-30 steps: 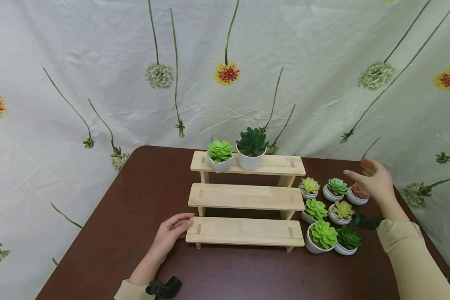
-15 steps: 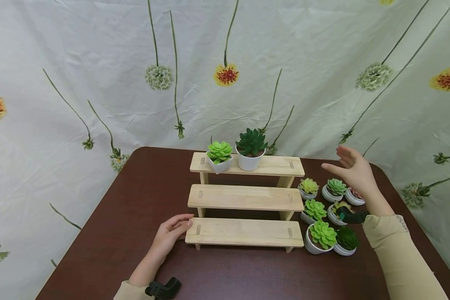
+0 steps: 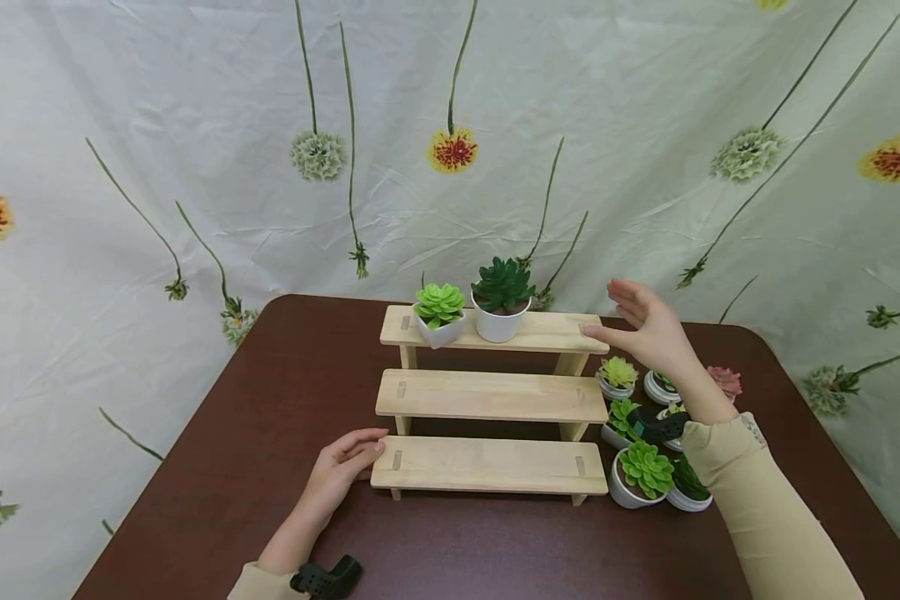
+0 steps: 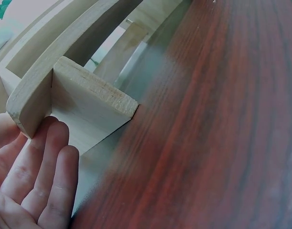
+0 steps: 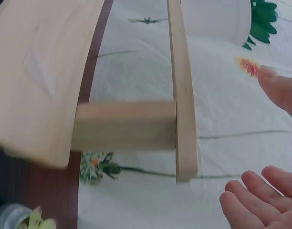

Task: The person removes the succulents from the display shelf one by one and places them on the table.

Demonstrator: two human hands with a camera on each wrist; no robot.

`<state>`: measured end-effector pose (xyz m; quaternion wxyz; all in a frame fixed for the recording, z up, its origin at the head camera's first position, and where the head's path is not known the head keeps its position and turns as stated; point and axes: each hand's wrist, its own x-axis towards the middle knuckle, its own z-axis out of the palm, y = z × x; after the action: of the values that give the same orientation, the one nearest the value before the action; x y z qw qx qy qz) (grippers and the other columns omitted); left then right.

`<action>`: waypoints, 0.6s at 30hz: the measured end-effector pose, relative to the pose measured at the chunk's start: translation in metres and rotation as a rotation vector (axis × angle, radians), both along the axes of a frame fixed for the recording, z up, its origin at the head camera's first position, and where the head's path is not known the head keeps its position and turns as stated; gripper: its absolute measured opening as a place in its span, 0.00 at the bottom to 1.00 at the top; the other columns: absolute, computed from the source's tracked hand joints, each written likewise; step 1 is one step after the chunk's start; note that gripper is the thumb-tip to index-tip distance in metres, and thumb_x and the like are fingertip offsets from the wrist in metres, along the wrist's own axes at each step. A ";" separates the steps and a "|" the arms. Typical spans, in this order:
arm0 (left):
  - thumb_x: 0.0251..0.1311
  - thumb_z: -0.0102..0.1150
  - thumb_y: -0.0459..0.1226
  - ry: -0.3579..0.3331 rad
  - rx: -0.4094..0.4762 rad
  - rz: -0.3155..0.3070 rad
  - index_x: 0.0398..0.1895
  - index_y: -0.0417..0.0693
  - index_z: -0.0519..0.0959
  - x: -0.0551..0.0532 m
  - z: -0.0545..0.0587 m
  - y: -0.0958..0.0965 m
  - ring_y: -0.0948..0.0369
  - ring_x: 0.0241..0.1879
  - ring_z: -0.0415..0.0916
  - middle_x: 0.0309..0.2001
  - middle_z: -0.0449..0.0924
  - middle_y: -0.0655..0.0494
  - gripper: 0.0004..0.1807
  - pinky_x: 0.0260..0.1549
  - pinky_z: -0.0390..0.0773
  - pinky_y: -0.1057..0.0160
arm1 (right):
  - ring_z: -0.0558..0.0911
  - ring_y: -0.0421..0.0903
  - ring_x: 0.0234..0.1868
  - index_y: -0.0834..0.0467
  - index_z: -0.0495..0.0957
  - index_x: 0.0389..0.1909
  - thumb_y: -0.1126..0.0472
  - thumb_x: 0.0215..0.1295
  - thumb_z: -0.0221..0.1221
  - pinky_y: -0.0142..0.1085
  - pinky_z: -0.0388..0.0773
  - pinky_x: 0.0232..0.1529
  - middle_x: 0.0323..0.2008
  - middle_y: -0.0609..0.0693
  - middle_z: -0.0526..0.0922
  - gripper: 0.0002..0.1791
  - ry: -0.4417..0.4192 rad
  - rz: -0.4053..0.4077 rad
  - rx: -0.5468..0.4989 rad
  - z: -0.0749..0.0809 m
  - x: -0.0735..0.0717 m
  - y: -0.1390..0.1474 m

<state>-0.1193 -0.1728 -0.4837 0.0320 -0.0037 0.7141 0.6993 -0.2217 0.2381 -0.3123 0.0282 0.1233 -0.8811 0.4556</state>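
Observation:
A three-step wooden plant stand [image 3: 487, 462] stands on the table. My left hand [image 3: 339, 463] is at the left end of its lowest step; in the left wrist view, the thumb and fingers [image 4: 55, 181] grip the plank's end. My right hand [image 3: 648, 333] hovers by the right end of the top step, thumb and fingers spread apart and holding nothing. On the top step sit a light green succulent [image 3: 440, 305] in an angular white pot and a dark green succulent [image 3: 503, 287] in a round white pot. The middle and lowest steps are bare.
Several small potted succulents [image 3: 647, 471] crowd the table right of the stand, some hidden under my right forearm [image 3: 757, 500]. A pink succulent [image 3: 725, 381] shows beyond the arm. Behind the dark red-brown table [image 3: 270, 400] hangs a flower-print cloth [image 3: 390, 92].
My right hand has moved left from above the small pots to the top step's right end, still without a thing in it. The left hand has stayed at the lowest step.

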 end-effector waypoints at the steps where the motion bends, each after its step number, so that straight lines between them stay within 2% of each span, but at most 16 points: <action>1: 0.62 0.59 0.36 0.000 0.000 0.001 0.54 0.32 0.74 0.000 0.000 0.000 0.62 0.39 0.79 0.42 0.81 0.43 0.21 0.36 0.80 0.63 | 0.58 0.60 0.68 0.62 0.49 0.72 0.54 0.56 0.67 0.48 0.58 0.65 0.69 0.63 0.57 0.49 -0.004 0.008 -0.005 0.000 -0.001 -0.003; 9: 0.62 0.59 0.36 -0.004 0.003 0.001 0.54 0.31 0.74 0.000 0.000 0.000 0.62 0.39 0.79 0.42 0.81 0.44 0.21 0.36 0.80 0.63 | 0.58 0.55 0.68 0.60 0.50 0.72 0.56 0.55 0.68 0.43 0.58 0.66 0.69 0.59 0.57 0.48 -0.015 0.088 -0.101 -0.003 -0.004 -0.028; 18: 0.62 0.59 0.36 -0.004 0.002 0.003 0.53 0.33 0.75 -0.001 -0.001 0.000 0.61 0.39 0.80 0.41 0.82 0.46 0.19 0.35 0.80 0.63 | 0.60 0.53 0.68 0.60 0.53 0.71 0.57 0.54 0.69 0.40 0.58 0.65 0.68 0.57 0.59 0.47 -0.022 0.123 -0.152 -0.003 -0.005 -0.052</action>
<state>-0.1199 -0.1728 -0.4844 0.0326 -0.0062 0.7135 0.6999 -0.2271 0.1860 -0.3155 -0.0003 0.1697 -0.8351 0.5233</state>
